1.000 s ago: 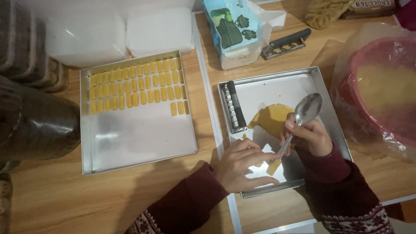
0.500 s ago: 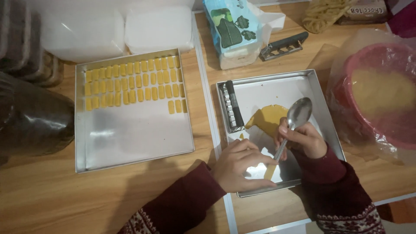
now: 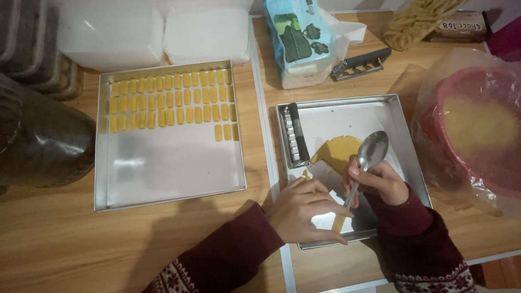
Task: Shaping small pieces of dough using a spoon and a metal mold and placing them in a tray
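Note:
My right hand (image 3: 380,182) grips a metal spoon (image 3: 370,156) by the handle, bowl pointing up and away, over the right metal tray (image 3: 396,116). My left hand (image 3: 306,211) rests flat in the tray's near part, fingers touching a thin yellow strip of dough (image 3: 340,221) beside the spoon handle. A flattened patch of yellow dough (image 3: 337,153) lies in the tray's middle. A ridged metal cutter (image 3: 296,135) lies along the tray's left side. The left metal tray (image 3: 168,168) holds several rows of small yellow dough pieces (image 3: 171,100) at its far end.
A red bowl of yellow dough (image 3: 480,130) under clear plastic stands at right. A tissue pack (image 3: 298,40) and a grey-handled tool (image 3: 361,63) lie behind the right tray. Two white plastic boxes (image 3: 157,32) sit at the back. A dark rounded object (image 3: 40,141) lies at left.
The spoon has tilted slightly and both hands stay close together over the near part of the right tray. The view has shifted a little.

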